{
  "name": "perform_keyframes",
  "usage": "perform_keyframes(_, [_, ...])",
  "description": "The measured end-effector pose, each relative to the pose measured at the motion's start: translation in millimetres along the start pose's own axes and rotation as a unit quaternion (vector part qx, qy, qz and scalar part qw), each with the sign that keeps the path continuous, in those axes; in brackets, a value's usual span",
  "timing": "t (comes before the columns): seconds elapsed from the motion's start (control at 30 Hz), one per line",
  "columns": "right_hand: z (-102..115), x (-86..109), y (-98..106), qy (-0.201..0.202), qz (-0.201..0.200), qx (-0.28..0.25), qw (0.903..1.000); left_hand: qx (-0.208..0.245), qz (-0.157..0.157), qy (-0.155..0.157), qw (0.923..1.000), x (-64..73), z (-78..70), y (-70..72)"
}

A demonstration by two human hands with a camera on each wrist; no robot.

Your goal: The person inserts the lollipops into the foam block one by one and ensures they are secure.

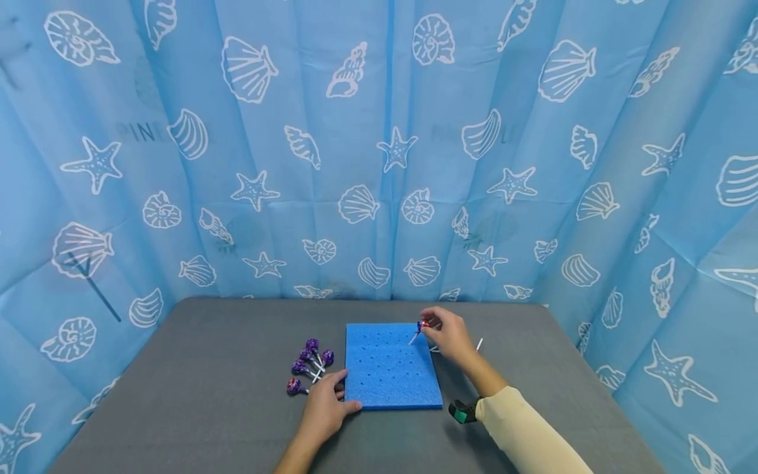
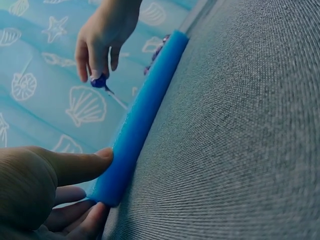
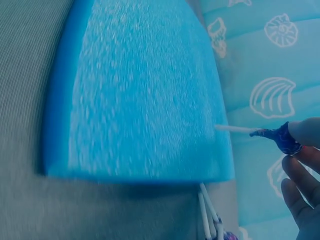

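A blue foam board (image 1: 387, 368) with rows of small holes lies flat on the grey table. My left hand (image 1: 324, 408) grips its near left corner, thumb and fingers on either side in the left wrist view. Over the far right part of the board, my right hand (image 1: 447, 334) pinches a wrapped lollipop (image 3: 285, 138) by its candy head. Its white stick (image 3: 235, 129) slants down toward the board; whether the tip touches the foam I cannot tell.
Several purple-wrapped lollipops (image 1: 308, 359) lie left of the board. More lollipop sticks (image 3: 206, 210) show by its right side, partly hidden by my right arm in the head view. A blue shell-patterned curtain (image 1: 379, 164) hangs behind the grey table (image 1: 237, 368).
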State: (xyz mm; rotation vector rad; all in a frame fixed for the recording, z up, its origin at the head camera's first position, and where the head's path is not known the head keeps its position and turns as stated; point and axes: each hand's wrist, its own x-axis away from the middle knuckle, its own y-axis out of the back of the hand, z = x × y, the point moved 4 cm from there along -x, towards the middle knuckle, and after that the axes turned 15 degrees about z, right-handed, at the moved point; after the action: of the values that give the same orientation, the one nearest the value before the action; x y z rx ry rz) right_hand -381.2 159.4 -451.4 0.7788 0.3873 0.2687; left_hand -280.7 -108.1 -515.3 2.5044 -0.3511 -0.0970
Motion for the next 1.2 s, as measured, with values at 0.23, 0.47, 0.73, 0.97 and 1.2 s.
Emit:
perform_keyframes(0.23, [-1,-5.0,-11,0.003,-0.038,-0.031,0.9988,-0.007,-0.002,-0.007,0.9999,0.4,2.0,1.1])
perform_keyframes(0.47, [2,-5.3,-22,0.006,-0.045,-0.029,0.9985,0.000,0.002,-0.006,1.0000,0.7,3.6,0.9])
perform_keyframes(0.73, [2,-6.5,-25,-0.011,-0.043,-0.028,0.9986,0.008,0.010,0.009,0.9999,-1.2,5.0,1.8])
perform_keyframes(0.97, [-1,-2.6,-24,-0.014,-0.041,-0.037,0.9984,0.006,0.018,0.025,0.9995,-1.4,5.5,1.6])
perform_keyframes(1.2, [-3,-3.2,-21,-0.002,-0.050,-0.033,0.9982,0.013,0.019,0.034,0.9992,-1.6,5.8,1.3])
